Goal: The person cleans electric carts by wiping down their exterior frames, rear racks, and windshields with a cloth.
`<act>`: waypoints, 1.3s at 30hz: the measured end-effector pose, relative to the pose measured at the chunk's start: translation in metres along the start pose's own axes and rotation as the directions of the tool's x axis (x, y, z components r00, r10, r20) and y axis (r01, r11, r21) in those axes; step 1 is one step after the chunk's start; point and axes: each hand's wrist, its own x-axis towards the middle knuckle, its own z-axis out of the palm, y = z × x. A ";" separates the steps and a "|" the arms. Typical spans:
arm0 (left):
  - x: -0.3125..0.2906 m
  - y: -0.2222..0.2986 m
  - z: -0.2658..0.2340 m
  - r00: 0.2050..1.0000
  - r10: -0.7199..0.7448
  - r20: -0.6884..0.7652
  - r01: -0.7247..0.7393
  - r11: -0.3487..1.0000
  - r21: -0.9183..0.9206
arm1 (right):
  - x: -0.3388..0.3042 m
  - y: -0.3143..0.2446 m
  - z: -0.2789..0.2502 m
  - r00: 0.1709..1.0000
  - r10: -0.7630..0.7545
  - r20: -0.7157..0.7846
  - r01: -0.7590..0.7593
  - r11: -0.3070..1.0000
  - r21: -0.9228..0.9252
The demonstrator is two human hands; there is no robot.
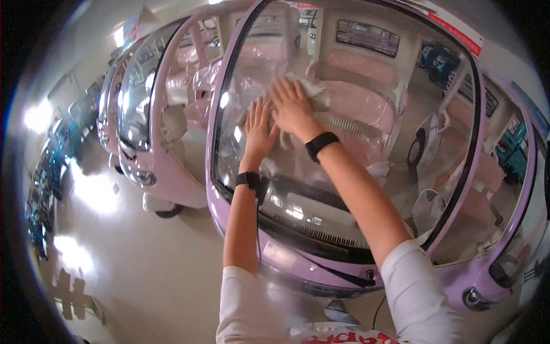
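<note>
Both my hands lie flat on the upper left part of a curved windshield (355, 155) of a small lilac vehicle. My right hand (294, 108) presses on a pale cloth (314, 88), which sticks out past its fingertips and right side. Close beside it and slightly lower, my left hand (259, 129) lies with fingers stretched out. Some greyish cloth shows at its left edge; how far the cloth runs beneath the palms is hidden. Each wrist wears a black band. A black wiper (318, 198) seems to lie along the lower glass.
Through the glass show pink, plastic-covered seats (358, 106) and a steering wheel (417, 144). A round mirror (428, 209) is at the lower right. A pink vehicle (166, 166) stands on the left, another lilac one (478, 284) on the right. Several teal vehicles (63, 140) line the far left.
</note>
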 end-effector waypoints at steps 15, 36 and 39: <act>-0.164 -0.071 -0.026 0.882 -0.178 0.436 0.146 0.984 0.106 | -0.086 -0.159 0.072 0.995 -0.033 0.091 0.011 0.971 0.237; 0.167 0.340 0.166 0.756 0.614 0.226 -0.641 0.765 0.068 | -0.156 0.337 -0.118 0.756 0.638 -0.146 -0.629 0.770 0.109; 0.182 0.379 0.174 0.696 0.664 0.273 -0.707 0.700 0.099 | -0.173 0.362 -0.133 0.695 0.707 -0.133 -0.705 0.706 0.069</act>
